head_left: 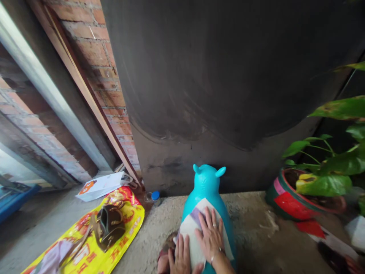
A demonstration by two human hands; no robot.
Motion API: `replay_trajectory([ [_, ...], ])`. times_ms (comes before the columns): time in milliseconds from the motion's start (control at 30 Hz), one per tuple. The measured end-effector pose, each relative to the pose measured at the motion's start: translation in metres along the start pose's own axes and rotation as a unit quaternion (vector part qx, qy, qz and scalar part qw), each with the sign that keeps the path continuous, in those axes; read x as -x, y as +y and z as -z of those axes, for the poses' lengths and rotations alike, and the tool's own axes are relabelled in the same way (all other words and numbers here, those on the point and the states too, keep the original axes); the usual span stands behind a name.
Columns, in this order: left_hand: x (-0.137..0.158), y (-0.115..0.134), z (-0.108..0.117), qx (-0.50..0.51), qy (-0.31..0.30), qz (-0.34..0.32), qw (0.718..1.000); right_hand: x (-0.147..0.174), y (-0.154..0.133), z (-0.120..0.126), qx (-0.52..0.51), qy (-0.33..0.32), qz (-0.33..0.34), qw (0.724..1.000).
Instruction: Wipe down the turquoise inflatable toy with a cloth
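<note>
A turquoise inflatable animal toy (207, 185) with two small ears stands on the concrete floor, facing the dark wall. A white cloth (190, 227) with a purple patch lies over its back. My right hand (210, 236) rests flat on the cloth, fingers spread, a ring on one finger and a bracelet at the wrist. My left hand (179, 255) presses flat on the lower left part of the same cloth. Neither hand grips anything.
A yellow and red printed bag (125, 224) lies on the floor at left with a brown sandal (108, 226) on it. A white paper bag (99, 185) and a blue-capped bottle (155, 197) sit by the brick wall. A potted plant (299, 198) stands at right.
</note>
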State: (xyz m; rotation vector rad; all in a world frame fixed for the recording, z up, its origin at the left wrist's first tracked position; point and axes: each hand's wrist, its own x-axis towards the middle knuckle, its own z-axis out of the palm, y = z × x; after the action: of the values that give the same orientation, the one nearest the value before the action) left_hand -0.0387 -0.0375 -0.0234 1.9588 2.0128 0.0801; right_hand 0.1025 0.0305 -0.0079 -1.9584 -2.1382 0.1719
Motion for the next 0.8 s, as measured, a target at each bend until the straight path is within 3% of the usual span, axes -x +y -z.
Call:
replay_trajectory([
  [33,-0.008,0.006,0.016,-0.019,-0.060,-0.001,0.998,-0.011,-0.002,0.004,-0.007,-0.011,-0.008,1.000],
  [133,-0.024,0.024,0.056,-0.041,-0.133,0.017,0.990,-0.029,-0.004,0.012,-0.014,-0.021,-0.017,1.000],
  [233,-0.021,0.032,0.062,-0.049,-0.139,0.036,0.988,-0.024,-0.004,0.016,-0.015,-0.019,-0.022,0.999],
  [333,-0.003,0.020,0.035,-0.048,-0.111,0.024,0.992,0.011,-0.003,0.011,0.000,-0.020,-0.060,0.998],
  [400,0.012,0.005,0.009,-0.041,-0.075,-0.028,0.996,0.048,-0.001,-0.004,0.023,-0.005,-0.103,0.994],
  [467,0.025,-0.010,-0.017,-0.059,0.002,-0.094,0.994,0.087,0.005,-0.028,0.041,0.033,-0.140,0.989],
  [567,0.033,-0.026,-0.049,-0.112,0.128,-0.136,0.976,0.129,0.017,-0.068,0.022,0.125,-0.132,0.983],
  [667,0.027,-0.036,-0.069,-0.143,0.177,-0.165,0.960,0.131,0.021,-0.087,-0.008,0.178,-0.146,0.973],
  [800,0.007,-0.042,-0.067,-0.132,0.162,-0.194,0.958,0.086,0.013,-0.062,-0.037,0.133,-0.250,0.958],
])
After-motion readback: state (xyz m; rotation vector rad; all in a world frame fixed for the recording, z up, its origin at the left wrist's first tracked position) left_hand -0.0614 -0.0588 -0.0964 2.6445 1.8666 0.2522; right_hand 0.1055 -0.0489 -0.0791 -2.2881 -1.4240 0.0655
